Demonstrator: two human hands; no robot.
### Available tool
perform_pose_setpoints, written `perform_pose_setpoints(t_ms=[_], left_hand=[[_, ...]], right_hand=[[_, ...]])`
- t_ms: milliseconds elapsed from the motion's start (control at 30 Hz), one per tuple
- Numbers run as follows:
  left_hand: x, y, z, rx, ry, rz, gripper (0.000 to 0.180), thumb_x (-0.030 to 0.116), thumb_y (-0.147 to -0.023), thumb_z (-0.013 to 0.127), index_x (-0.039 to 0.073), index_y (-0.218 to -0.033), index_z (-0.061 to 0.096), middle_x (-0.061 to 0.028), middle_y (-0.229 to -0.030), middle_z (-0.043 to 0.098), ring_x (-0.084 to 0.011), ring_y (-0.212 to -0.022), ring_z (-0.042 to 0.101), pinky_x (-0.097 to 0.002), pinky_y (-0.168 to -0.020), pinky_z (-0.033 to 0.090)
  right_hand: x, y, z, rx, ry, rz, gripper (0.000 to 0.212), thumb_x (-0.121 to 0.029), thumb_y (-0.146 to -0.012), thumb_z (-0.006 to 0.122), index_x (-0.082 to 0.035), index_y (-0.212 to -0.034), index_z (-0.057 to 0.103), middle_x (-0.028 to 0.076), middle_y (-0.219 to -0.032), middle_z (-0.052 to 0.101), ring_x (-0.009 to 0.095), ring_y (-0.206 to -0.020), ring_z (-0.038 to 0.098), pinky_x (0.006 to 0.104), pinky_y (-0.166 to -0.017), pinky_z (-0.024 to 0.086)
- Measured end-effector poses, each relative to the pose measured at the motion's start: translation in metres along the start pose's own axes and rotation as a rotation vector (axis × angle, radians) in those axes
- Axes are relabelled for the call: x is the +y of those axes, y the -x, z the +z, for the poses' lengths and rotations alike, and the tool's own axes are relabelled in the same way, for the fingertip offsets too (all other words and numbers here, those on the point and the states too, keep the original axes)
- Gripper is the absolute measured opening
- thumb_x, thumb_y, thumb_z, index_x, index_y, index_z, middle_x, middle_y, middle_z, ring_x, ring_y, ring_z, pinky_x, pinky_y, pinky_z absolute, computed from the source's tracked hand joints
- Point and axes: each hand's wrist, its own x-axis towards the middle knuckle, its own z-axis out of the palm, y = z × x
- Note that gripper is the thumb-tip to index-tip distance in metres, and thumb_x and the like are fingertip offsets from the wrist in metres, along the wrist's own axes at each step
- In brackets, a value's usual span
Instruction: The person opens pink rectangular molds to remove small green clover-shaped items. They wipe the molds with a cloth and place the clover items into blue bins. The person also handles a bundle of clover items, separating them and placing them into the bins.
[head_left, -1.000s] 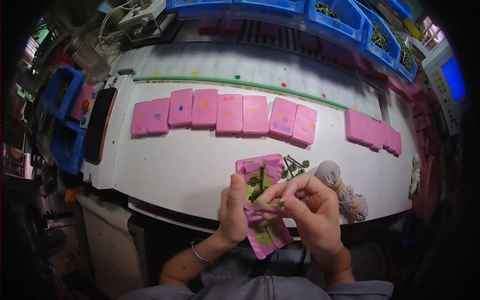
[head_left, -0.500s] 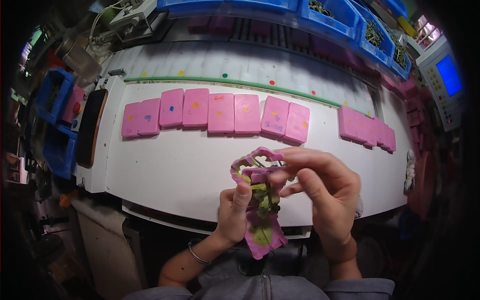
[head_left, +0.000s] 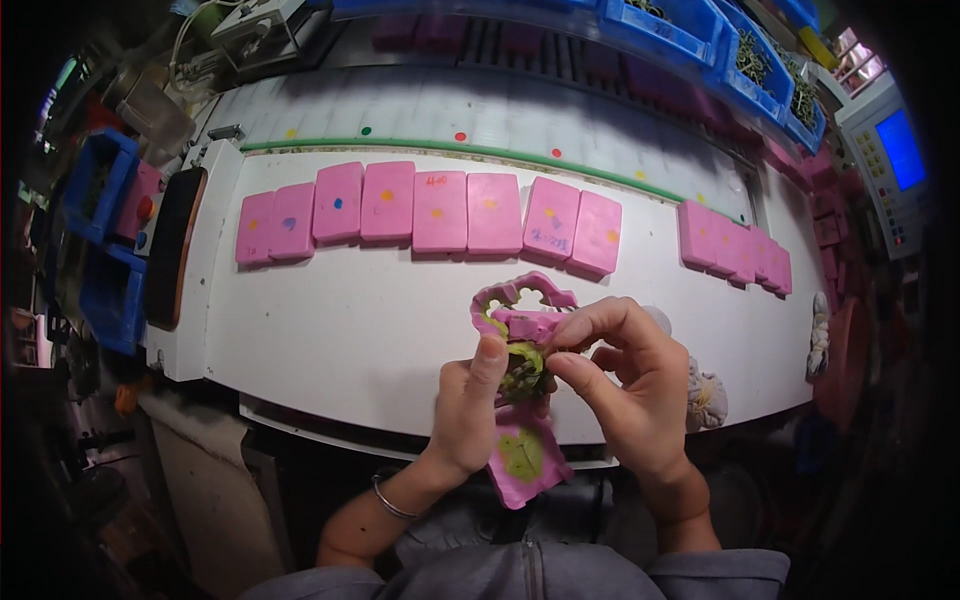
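My left hand (head_left: 468, 410) is closed round a bent pink rubber mould (head_left: 525, 290), thumb up along its near side. The mould's upper part curls open with a scalloped edge, and its lower flap (head_left: 520, 465) hangs below the hand, stained yellow-green. A cluster of small dark green pieces (head_left: 522, 372) sits in the fold beside my left thumb. From the right, my right hand (head_left: 640, 385) reaches in with thumb and index finger pinched together at the mould's edge next to this cluster. What the fingertips grip is too small to make out.
A row of pink blocks (head_left: 440, 212) with coloured dots lies across the white table (head_left: 330, 340); more blocks (head_left: 735, 245) stand right. Behind a green strip (head_left: 400, 148) runs a white slatted belt (head_left: 400, 100). Blue bins (head_left: 660, 30) hang above. A white glove (head_left: 706, 395) lies right.
My right hand has moved left and down, its fingers closing to a pinch at the mould. The mould's top has risen slightly. The coloured dots on the belt have shifted left.
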Motion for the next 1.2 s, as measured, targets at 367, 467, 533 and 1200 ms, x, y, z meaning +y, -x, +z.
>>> perform_pose_setpoints(t_ms=[367,467,533,1200], left_hand=[[0.003,-0.009,-0.006,-0.013,0.351,-0.24,0.067,0.06,-0.093,0.024,0.0,-0.093,0.054,-0.0108,-0.074,0.059,-0.0178,-0.059,0.059,-0.031,-0.056,0.051],[0.001,-0.011,-0.01,-0.04,0.365,-0.233,0.067,0.059,-0.093,0.024,0.0,-0.096,0.054,-0.0104,-0.075,0.059,-0.0179,-0.062,0.06,-0.0305,-0.057,0.051],[0.006,-0.012,-0.001,0.026,0.294,-0.213,0.067,0.059,-0.093,0.023,0.0,-0.098,0.054,-0.0103,-0.076,0.059,-0.0181,-0.063,0.06,-0.0301,-0.058,0.05],[0.011,0.021,0.012,-0.319,0.078,0.056,0.076,0.045,-0.095,0.037,0.002,-0.143,-0.004,-0.0181,-0.112,0.046,-0.0178,-0.078,0.055,-0.0302,-0.066,0.05]], right_hand=[[-0.01,-0.003,-0.037,-0.011,0.245,0.165,0.015,0.001,-0.077,0.067,0.001,-0.091,0.06,0.006,-0.081,0.063,0.012,-0.069,0.06,0.0216,-0.058,0.048],[-0.004,-0.007,-0.03,0.106,0.752,-0.209,0.032,-0.003,-0.07,0.072,-0.003,-0.1,0.06,0.011,-0.093,0.058,0.021,-0.08,0.059,0.0276,-0.057,0.048],[-0.005,-0.004,-0.02,-0.08,0.673,-0.333,0.041,-0.008,-0.067,0.075,-0.004,-0.104,0.059,0.012,-0.098,0.055,0.026,-0.08,0.056,0.0325,-0.063,0.047],[0.018,-0.049,-0.028,-0.605,-0.061,0.444,0.031,-0.019,-0.084,0.058,0.003,-0.062,0.061,-0.002,-0.056,0.052,0.003,-0.053,0.043,0.0217,-0.046,0.033]])
